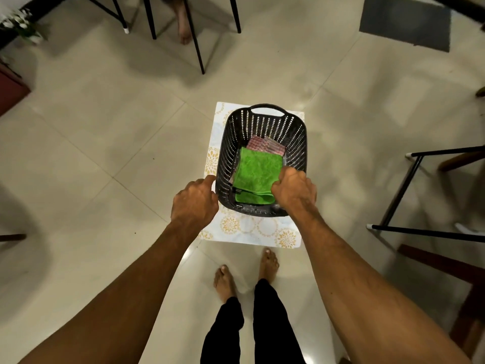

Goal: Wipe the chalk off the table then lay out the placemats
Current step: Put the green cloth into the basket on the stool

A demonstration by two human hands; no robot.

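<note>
A black slotted plastic basket (pixel 263 122) stands on a white mat with gold flower prints (pixel 252 229) on the tiled floor. A folded green cloth (pixel 256 172) lies flat inside it, on top of red-checked placemats (pixel 265 145) that show at the far end. My right hand (pixel 295 191) reaches over the basket's near right corner, thumb on the cloth and fingers curled down at its right edge; the fingertips are hidden. My left hand (pixel 194 203) hangs loosely curled just outside the basket's left wall, index finger by the rim, with nothing in it.
Black metal chair legs (pixel 195 35) stand at the top, with another person's bare foot (pixel 183 24) behind them. More chair frames (pixel 409 185) are at the right. A dark grey doormat (pixel 405 21) lies at top right. My bare feet (pixel 246 274) are just behind the white mat.
</note>
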